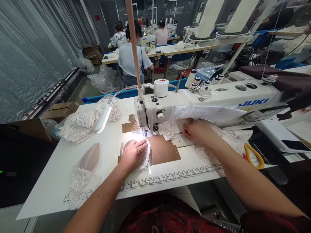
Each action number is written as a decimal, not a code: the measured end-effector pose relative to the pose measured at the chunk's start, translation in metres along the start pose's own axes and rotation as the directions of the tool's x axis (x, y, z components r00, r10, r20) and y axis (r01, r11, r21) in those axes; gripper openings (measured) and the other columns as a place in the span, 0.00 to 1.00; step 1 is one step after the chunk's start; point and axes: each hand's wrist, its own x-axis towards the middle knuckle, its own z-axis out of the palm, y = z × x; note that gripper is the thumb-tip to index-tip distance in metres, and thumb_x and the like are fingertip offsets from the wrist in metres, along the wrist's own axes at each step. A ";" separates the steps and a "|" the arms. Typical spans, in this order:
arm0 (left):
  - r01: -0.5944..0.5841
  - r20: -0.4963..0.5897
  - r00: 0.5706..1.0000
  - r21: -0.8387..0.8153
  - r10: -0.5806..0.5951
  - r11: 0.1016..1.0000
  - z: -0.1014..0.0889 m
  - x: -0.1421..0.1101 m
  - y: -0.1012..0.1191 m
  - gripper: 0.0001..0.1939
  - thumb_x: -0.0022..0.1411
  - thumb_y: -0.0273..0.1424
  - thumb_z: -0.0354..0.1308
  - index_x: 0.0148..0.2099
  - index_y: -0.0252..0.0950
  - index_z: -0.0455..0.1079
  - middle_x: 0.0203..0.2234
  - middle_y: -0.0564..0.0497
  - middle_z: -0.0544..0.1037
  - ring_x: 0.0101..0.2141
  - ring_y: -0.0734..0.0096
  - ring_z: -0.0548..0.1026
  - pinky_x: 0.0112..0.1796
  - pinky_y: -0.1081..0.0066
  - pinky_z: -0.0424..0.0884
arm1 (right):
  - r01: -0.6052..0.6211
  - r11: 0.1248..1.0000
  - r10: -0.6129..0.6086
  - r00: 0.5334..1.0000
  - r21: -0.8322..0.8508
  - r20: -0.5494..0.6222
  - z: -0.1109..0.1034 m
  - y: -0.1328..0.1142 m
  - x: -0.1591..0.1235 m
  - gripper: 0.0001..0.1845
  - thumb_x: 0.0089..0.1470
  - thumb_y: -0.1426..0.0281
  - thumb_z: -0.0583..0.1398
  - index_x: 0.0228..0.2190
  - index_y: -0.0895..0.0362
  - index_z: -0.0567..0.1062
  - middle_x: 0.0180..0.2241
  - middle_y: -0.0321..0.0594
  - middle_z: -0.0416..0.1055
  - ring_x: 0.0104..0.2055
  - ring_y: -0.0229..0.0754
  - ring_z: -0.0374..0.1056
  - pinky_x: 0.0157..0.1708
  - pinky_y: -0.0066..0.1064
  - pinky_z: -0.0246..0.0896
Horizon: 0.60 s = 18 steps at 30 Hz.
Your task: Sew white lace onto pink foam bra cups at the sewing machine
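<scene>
My left hand [134, 152] lies flat on a white lace cup piece [147, 155], pressing it to the table just in front of the needle of the sewing machine [145, 127]. Its fingers are stretched out. Under the machine's arm, my right hand [198, 132] is bent with its fingers curled inward at a heap of white lace [223, 140]. The fingertips are partly hidden, so what they pinch cannot be made out. A smaller lace piece [168, 129] lies between the needle and my right hand. Brown tape [162, 150] covers the table beside the left-hand piece.
Lace cups [79, 126] are piled at the left, with another lace piece [88, 158] nearer me. A lamp [103, 119] hangs over the table. Yellow-handled scissors [254, 157] and a phone [295, 145] lie at the right. A co-worker [132, 58] sits ahead.
</scene>
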 end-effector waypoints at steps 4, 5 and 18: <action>0.003 0.000 1.000 -0.009 -0.003 1.000 0.000 0.000 0.000 0.17 0.67 0.32 0.48 0.51 0.36 0.74 0.49 0.47 0.76 0.34 0.64 0.73 0.35 0.62 0.74 | 0.091 0.995 -0.093 0.994 0.029 0.064 0.002 -0.003 -0.011 0.16 0.57 0.66 0.51 0.28 0.56 0.77 0.30 0.46 0.76 0.35 0.48 0.71 0.31 0.34 0.53; 0.003 -0.002 1.000 -0.013 -0.003 1.000 0.000 0.000 0.000 0.17 0.67 0.32 0.48 0.51 0.36 0.74 0.49 0.47 0.76 0.34 0.64 0.74 0.35 0.62 0.74 | 0.093 0.995 -0.095 0.992 0.031 0.078 0.004 -0.003 -0.012 0.16 0.57 0.66 0.51 0.29 0.56 0.77 0.30 0.46 0.76 0.35 0.48 0.71 0.30 0.34 0.53; 0.017 0.000 1.000 -0.034 -0.017 0.999 0.000 0.000 0.000 0.17 0.66 0.32 0.48 0.51 0.36 0.74 0.49 0.47 0.76 0.35 0.63 0.74 0.36 0.61 0.74 | -0.102 0.995 0.101 0.995 0.024 0.015 0.014 -0.006 0.001 0.20 0.56 0.72 0.51 0.50 0.63 0.66 0.34 0.54 0.74 0.35 0.54 0.71 0.26 0.34 0.52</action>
